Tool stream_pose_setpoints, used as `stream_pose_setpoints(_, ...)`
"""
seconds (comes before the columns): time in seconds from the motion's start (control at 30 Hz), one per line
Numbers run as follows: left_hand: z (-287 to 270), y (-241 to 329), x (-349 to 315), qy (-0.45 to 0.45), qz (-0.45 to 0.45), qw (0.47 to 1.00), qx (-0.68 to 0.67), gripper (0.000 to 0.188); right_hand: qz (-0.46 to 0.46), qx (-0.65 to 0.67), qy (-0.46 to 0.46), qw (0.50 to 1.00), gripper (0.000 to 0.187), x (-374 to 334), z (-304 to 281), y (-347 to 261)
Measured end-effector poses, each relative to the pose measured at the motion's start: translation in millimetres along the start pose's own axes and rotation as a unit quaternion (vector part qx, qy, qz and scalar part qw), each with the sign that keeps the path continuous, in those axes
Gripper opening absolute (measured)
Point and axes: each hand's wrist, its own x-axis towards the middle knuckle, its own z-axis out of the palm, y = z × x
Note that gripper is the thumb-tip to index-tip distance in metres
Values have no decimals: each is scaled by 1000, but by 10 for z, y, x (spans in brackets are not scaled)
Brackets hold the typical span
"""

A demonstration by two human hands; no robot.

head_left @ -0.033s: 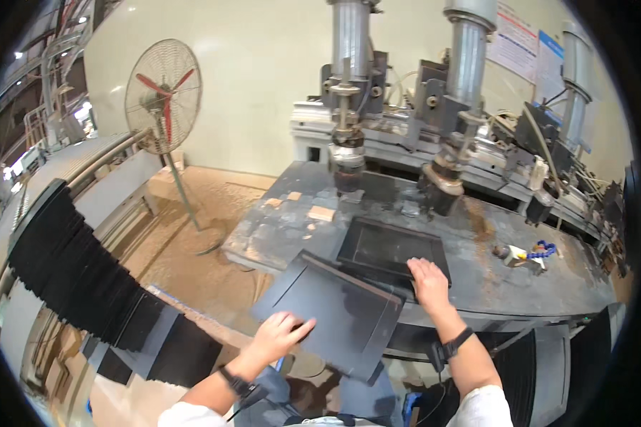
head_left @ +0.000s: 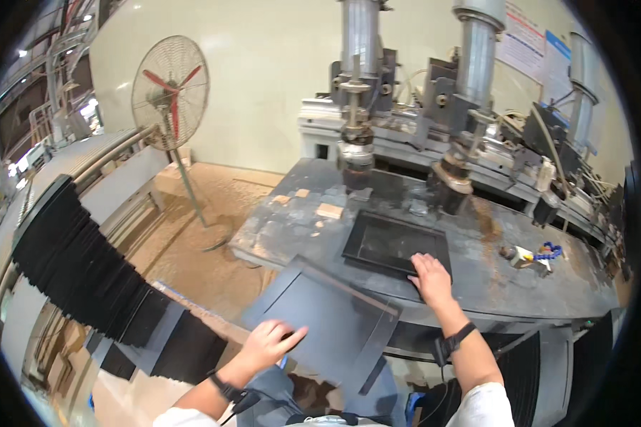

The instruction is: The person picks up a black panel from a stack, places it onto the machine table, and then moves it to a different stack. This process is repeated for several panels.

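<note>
My left hand (head_left: 267,346) is closed on the near left edge of a flat dark grey panel (head_left: 320,313), thumb on top. This panel hangs tilted in front of the worktable, slightly blurred, and shows a thin dark slot and a strip along its right side. On the tabletop lies a black framed rectangular panel (head_left: 395,244) with a recessed middle. My right hand (head_left: 432,280) rests on its near right corner, fingers laid out along the surface and thumb apart. The fingers of my left hand below its panel are hidden.
Upright cylinder machines (head_left: 356,135) stand behind the metal worktable (head_left: 299,206). Wood scraps (head_left: 329,211) and a blue jointed hose (head_left: 550,250) lie on it. Stacked black panels (head_left: 85,263) fill the left side; more panels (head_left: 548,370) stand at right. A fan (head_left: 169,92) stands beyond.
The grey panel in my left hand has shifted slightly left, away from the black panel, whose near edge now shows more. My right hand stays at the black panel's corner. The view has shifted slightly.
</note>
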Motion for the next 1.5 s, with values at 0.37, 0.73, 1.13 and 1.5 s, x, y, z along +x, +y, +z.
stream_pose_setpoints(0.37,-1370,-392,-2247,-85,-409,875,243,41,54,48,-118,990,51,505,403,155)
stream_pose_setpoints(0.73,-763,-1378,-3260,-113,-539,822,144,74,135,-19,-7,991,67,-714,-1448,237)
stream_pose_setpoints(1.13,632,-522,608,53,-93,983,-148,45,484,-308,-62,817,63,-3304,-2498,-178)
stream_pose_setpoints(1.5,1535,-107,2053,-179,-139,968,-107,81,87,-32,82,992,43,-1070,-1847,-261)
